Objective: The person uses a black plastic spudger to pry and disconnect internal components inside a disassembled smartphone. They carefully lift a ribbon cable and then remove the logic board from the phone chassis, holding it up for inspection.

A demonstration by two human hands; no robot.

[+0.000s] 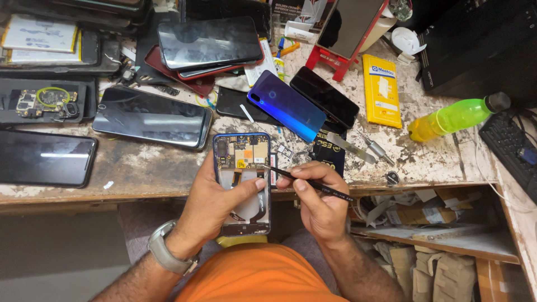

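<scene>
Opened phone (242, 184) in left grip (215, 204) (thumb across, seemingly).

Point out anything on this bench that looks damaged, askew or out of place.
The phone in the left hand has its back off, circuit board bared; the right hand holds black tweezers at its edge. Its blue back cover lies loose. The green bottle lies on its side. The bench paint is badly chipped.

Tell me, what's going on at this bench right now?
A person holds an opened phone, back cover off, in the left hand, thumb across its middle. The right hand pinches black tweezers, tip at the phone's right edge near the circuit board. A blue back cover, other phones, a yellow-green bottle and a yellow packet lie on the worn table.
</scene>
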